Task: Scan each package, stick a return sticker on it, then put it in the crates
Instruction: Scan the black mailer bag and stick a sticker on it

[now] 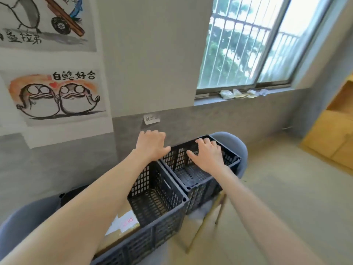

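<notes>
Two dark perforated crates stand side by side on chairs against the wall. In the near crate [168, 213] lies a cardboard package [122, 232] with a white label and a red-printed sticker on top; my left forearm hides part of it. The far crate [193, 180] shows only its bare floor. My left hand [150, 146] hovers with its fingers spread near the far crate's left corner, holding nothing. My right hand [207, 155] is stretched out over the far crate with fingers spread, also holding nothing.
Grey chairs [238, 148] carry the crates. A small paper note [151, 119] is stuck on the wall above them. Posters hang on the wall to the left, a barred window [248, 44] is up right, and wooden furniture [332, 131] stands at the far right.
</notes>
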The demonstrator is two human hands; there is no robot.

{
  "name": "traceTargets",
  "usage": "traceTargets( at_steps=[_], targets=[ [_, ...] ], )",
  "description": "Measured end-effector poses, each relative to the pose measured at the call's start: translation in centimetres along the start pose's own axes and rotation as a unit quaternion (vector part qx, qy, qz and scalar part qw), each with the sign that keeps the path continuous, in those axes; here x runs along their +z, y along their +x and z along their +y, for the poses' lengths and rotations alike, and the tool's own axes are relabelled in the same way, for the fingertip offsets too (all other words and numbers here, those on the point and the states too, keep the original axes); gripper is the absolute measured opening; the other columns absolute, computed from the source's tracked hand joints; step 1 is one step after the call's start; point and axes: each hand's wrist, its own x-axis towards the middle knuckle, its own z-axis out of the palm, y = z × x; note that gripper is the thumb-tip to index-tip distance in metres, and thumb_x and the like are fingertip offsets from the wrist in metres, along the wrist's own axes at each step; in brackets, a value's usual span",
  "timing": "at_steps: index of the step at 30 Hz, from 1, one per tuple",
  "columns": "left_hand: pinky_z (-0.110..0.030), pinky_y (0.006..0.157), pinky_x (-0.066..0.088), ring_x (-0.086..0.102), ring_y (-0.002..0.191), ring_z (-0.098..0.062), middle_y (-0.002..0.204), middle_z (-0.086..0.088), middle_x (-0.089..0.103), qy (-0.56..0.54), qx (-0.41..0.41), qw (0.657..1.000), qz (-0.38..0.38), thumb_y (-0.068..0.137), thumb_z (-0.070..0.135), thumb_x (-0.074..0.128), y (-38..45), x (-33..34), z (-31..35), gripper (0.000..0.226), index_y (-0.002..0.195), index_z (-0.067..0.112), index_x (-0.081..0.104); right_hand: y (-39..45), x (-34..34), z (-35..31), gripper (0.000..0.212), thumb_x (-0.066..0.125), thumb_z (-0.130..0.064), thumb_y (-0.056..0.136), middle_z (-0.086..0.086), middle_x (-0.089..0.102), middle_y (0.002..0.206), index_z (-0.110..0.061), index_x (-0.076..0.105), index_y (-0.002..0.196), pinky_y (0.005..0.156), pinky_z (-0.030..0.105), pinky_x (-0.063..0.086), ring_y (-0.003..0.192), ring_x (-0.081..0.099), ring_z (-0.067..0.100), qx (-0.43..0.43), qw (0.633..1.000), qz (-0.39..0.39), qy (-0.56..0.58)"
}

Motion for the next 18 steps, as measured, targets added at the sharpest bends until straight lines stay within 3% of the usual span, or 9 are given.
traceTargets(
  at_steps=[8,12,18],
  targets=[
    [-0.037,0.092,0.040,0.058,0.108,-0.026,0.115,-0.003,0.064,-0.051,0.229,0.972,0.014,0.091,0.049,0.050,-4.7,-2.8,17.3,0.041,0.119,0.020,0.060,-16.9,-7.0,11.4,0.056,0.044,-0.054,0.092,0.010,0.052,0.131,-0.014,0.048,0.131,0.096,0.038,0.036,0.120,0.046,0.031,0.219,0.972,0.051,-0.068],
    [-0.034,0.092,0.037,0.055,0.112,-0.026,0.119,-0.005,0.062,-0.063,0.333,0.940,0.038,0.091,0.049,0.051,-8.9,-6.0,27.6,0.039,0.117,0.020,0.060,-26.5,-11.1,17.1,0.058,0.044,-0.054,0.092,0.009,0.050,0.135,-0.014,0.047,0.134,0.100,0.038,0.034,0.124,0.044,0.030,0.328,0.938,0.073,-0.087],
    [-0.034,0.101,0.032,0.050,0.122,-0.024,0.131,-0.002,0.057,-0.109,0.458,0.882,0.035,0.092,0.050,0.049,-18.0,-8.9,42.0,0.046,0.130,0.023,0.054,-40.9,-15.3,24.6,0.059,0.043,-0.051,0.093,0.010,0.044,0.140,-0.013,0.042,0.137,0.105,0.041,0.029,0.129,0.037,0.031,0.453,0.880,0.113,-0.087]
  ],
)
